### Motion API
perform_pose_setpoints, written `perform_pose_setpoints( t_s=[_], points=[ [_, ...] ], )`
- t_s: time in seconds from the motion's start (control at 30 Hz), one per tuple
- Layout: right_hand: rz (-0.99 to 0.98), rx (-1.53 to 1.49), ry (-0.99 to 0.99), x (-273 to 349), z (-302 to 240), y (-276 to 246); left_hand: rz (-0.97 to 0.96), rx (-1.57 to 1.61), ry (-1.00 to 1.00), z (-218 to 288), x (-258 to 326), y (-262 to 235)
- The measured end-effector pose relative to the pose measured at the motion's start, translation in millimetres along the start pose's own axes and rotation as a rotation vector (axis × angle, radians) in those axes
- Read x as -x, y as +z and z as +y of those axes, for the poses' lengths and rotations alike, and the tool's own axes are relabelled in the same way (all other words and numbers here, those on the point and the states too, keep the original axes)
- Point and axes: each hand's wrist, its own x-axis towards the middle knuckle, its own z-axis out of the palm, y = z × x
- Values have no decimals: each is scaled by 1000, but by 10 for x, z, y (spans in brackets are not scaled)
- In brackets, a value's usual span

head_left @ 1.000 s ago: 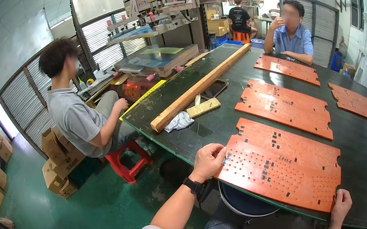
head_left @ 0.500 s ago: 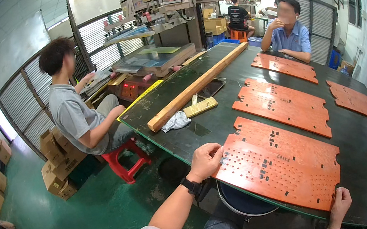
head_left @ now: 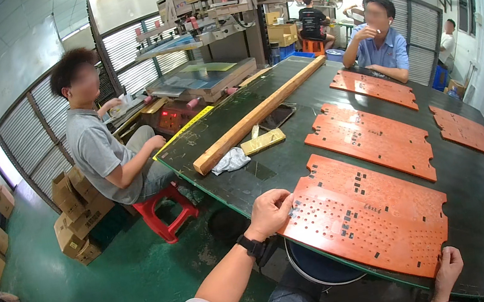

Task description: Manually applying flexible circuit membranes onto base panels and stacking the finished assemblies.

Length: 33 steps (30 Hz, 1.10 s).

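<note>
A flat orange perforated board (head_left: 388, 222) lies at the near edge of the dark green table. Rows of small round holes and scattered black patches cover it, and notches are cut into its edges. My left hand (head_left: 271, 212) pinches its left edge between thumb and curled fingers. At the near right corner my right hand (head_left: 449, 268) is closed on the edge, its fingertips partly hidden. Just beyond lies a second orange board (head_left: 375, 140), apart from the first. Two more rest farther off, one orange board (head_left: 376, 90) at the back and another orange board (head_left: 466, 131) at the right.
On the table (head_left: 197, 187) lie a long wooden bar (head_left: 262, 115), a yellowish block (head_left: 263, 142) and a crumpled white cloth (head_left: 231, 160). A person in grey (head_left: 100, 143) sits left on a red stool (head_left: 167, 218); a person in blue (head_left: 388, 49) leans on the far side. A press machine (head_left: 204, 80) stands behind.
The seated person at left has turned their head toward the table. Another person has come into sight at the far right. My hands and the board have stayed in place.
</note>
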Motion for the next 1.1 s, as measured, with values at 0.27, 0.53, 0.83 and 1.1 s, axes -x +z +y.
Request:
perform_pose_setpoints(
  t_s=[0.27, 0.53, 0.83, 1.1],
  points=[
    [38, 128, -27, 42, -127, 65, 4, 10, -14, 3, 1, 8],
    [42, 131, -46, 47, -162, 72, -11, -10, -27, 10, 0, 5],
    [13, 100, 30, 54, -242, 67, -23, 9, -37, 12, -3, 6],
    [17, 59, -29, 62, -279, 75, 8, 36, -25, 20, 8, 11]
  ],
)
